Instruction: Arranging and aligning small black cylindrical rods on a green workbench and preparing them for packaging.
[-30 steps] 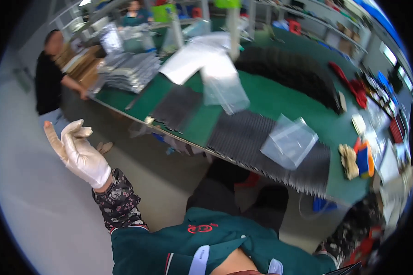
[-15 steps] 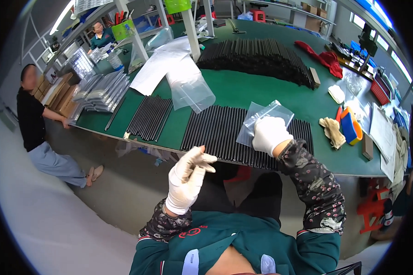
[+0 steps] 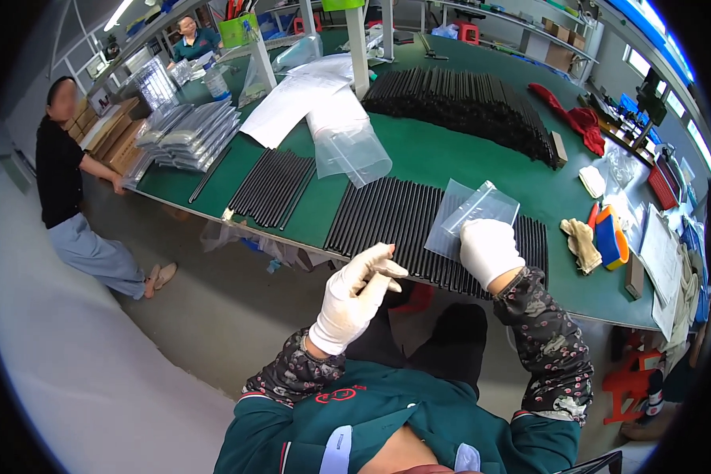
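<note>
My right hand [image 3: 490,251], in a white glove, has its fingers closed on a clear plastic zip bag [image 3: 460,217]. The bag lies over a wide row of thin black rods [image 3: 387,221] laid side by side at the table's near edge. Part of the fingers is hidden behind the back of the hand. In front of that edge, my left hand [image 3: 354,299], also gloved, is held up with its fingers stretched out and nothing in them. One fingertip pokes bare from its glove. Another clear bag [image 3: 355,154] lies beyond the row, partly on paper sheets [image 3: 296,103].
A smaller group of black rods [image 3: 272,188] lies to the left, near stacked bagged packs [image 3: 189,134]. At the back is a long heap of rods [image 3: 458,107]. An orange-and-blue tape dispenser [image 3: 611,237] and a glove [image 3: 581,246] sit right. A person [image 3: 62,166] stands far left.
The view has shifted a little. My left hand has moved right and closer to the row's edge. My right hand has drawn slightly toward me with the bag.
</note>
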A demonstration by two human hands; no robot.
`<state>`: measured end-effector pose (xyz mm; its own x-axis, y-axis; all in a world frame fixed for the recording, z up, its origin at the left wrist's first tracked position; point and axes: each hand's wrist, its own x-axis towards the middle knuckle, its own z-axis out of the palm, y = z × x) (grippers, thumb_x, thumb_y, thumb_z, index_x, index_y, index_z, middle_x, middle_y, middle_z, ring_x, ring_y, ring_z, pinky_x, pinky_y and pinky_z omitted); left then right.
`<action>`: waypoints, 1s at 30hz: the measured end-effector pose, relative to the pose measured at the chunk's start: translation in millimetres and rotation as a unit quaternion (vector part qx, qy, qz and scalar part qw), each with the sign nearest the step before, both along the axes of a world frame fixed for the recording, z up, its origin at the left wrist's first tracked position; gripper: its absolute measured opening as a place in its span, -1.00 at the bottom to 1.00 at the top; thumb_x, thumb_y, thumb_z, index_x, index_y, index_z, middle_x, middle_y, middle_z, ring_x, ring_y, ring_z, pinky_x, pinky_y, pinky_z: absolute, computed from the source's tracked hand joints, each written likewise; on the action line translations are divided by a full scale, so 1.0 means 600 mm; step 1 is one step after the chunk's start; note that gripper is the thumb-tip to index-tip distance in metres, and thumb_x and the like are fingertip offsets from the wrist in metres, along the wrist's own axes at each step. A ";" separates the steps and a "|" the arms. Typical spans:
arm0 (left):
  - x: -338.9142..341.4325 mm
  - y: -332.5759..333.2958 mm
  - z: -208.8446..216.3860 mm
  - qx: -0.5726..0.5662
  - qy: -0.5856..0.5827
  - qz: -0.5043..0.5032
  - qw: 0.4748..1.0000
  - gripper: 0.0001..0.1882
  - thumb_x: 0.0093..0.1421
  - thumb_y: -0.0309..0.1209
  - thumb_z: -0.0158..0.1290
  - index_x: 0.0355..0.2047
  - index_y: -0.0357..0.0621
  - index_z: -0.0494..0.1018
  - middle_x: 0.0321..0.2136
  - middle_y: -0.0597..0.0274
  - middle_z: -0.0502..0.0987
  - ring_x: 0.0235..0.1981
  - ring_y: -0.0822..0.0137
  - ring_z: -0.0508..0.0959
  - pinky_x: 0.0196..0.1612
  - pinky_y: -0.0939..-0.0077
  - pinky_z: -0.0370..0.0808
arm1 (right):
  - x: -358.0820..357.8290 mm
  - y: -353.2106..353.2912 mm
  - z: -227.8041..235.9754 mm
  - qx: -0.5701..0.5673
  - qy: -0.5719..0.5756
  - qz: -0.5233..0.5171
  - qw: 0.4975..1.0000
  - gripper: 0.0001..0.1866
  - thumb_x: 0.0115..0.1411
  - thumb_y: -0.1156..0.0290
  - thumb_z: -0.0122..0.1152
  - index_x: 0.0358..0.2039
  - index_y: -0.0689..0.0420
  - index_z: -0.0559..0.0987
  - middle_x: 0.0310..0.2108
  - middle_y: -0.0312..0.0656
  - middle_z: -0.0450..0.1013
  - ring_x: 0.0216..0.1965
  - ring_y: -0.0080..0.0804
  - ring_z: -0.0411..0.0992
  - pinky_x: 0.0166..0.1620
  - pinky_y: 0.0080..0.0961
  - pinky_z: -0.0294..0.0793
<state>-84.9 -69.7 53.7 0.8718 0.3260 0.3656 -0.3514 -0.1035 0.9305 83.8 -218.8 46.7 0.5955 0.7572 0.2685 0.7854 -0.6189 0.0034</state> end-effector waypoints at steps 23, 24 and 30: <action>-0.010 -0.020 0.031 0.188 0.020 0.134 0.973 -0.88 0.10 -0.41 -0.03 -0.41 -0.20 0.37 -0.52 0.21 0.43 -0.56 0.31 0.45 -0.46 0.59 0.39 | -0.147 -0.023 0.128 0.286 0.135 0.316 0.895 -0.71 -0.11 0.36 0.18 -0.34 0.20 0.47 -0.45 -0.08 0.42 -0.49 -0.24 0.42 -0.40 -0.43 0.40; -0.008 -0.025 0.033 0.246 -0.014 0.149 0.957 -0.90 0.08 -0.41 -0.02 -0.42 -0.18 0.37 -0.52 0.17 0.42 -0.56 0.22 0.45 -0.50 0.52 0.39 | -0.147 -0.028 0.122 0.282 0.177 0.255 0.908 -0.60 -0.14 0.28 0.23 -0.26 0.18 0.44 -0.39 -0.07 0.42 -0.39 -0.16 0.42 -0.29 -0.39 0.40; -0.047 -0.033 0.064 0.264 -0.036 0.123 0.956 -0.85 0.11 -0.36 -0.06 -0.39 -0.18 0.31 -0.54 0.16 0.36 -0.56 0.12 0.42 -0.52 0.39 0.37 | -0.182 0.009 0.132 0.254 0.285 0.222 0.897 -0.38 -0.18 0.04 0.30 -0.21 0.23 0.39 -0.38 -0.04 0.42 -0.37 -0.17 0.42 -0.28 -0.41 0.40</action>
<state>-112.9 -89.5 91.9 0.7586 0.2711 0.5925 -0.3181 -0.6395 0.6999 -25.5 -213.4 125.8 0.4163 0.8196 0.3937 0.7395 -0.0533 -0.6711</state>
